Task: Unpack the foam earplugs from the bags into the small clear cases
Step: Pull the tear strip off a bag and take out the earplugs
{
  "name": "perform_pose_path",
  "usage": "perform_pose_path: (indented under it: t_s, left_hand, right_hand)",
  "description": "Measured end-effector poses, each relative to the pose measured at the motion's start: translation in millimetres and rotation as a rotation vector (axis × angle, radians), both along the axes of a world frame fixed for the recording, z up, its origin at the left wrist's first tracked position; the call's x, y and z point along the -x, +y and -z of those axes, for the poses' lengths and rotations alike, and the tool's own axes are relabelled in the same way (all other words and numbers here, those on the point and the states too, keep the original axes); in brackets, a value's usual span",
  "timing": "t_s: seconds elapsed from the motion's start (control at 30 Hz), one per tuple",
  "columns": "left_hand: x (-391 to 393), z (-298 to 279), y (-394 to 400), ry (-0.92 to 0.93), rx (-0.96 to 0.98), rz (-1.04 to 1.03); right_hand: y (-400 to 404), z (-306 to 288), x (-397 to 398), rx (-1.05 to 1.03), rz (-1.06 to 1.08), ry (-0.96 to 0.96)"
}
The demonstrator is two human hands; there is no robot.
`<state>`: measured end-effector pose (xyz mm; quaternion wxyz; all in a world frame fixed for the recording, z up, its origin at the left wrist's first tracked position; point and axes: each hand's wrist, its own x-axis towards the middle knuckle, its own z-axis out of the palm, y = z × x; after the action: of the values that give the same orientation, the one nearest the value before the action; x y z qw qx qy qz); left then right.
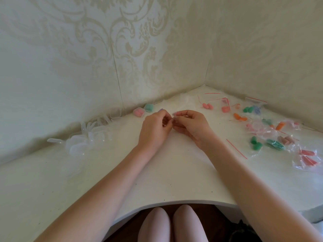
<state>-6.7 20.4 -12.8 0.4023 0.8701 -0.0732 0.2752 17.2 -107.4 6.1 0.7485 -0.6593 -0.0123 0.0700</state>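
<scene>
Head view: left hand (156,123) and right hand (189,124) meet mid tabletop (167,180), both pinching one small bag (172,117) at red strip, likely to pull it open. Fingers curled, wrists low, arms reaching forward. Earplug inside too hidden to tell. More full bags (272,137) wait right, near that hand. Empty clear cases (87,137) piled left by wall. Filled pink case (139,112) and green case (149,107) parked behind, out of way.

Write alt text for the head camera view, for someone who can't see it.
Both hands, left hand and right hand, pinch a small clear bag over a white corner desk. Empty clear cases lie left, bagged earplugs right.
</scene>
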Motion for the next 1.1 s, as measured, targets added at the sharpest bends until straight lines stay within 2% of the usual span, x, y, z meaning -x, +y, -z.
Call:
perform_pose_path:
  t_s: [0.1, 0.2, 0.33, 0.47, 0.7, 0.9, 1.1]
  left_hand:
    - [0, -1, 1, -0.039, 0.030, -0.033]
    - [0, -5, 3, -0.095, 0.151, -0.089]
    - [2, -10, 3, 0.005, 0.315, -0.029]
    - [3, -10, 1, 0.017, 0.276, 0.039]
    - [-4, -4, 6, 0.005, 0.401, 0.048]
    - [-6, -1, 5, 0.064, 0.359, 0.072]
    - [-10, -1, 11, 0.134, 0.468, 0.062]
  right_hand:
    - [2, -2, 2, 0.009, -0.022, -0.029]
    - [2, -2, 4, 0.014, -0.037, -0.063]
    - [5, -2, 6, 0.043, -0.065, -0.106]
    - [5, -1, 5, 0.064, -0.010, -0.129]
    - [5, 0, 3, 0.067, 0.021, -0.176]
    - [3, 1, 2, 0.076, 0.055, -0.209]
    - [5, 1, 2, 0.210, 0.074, -0.318]
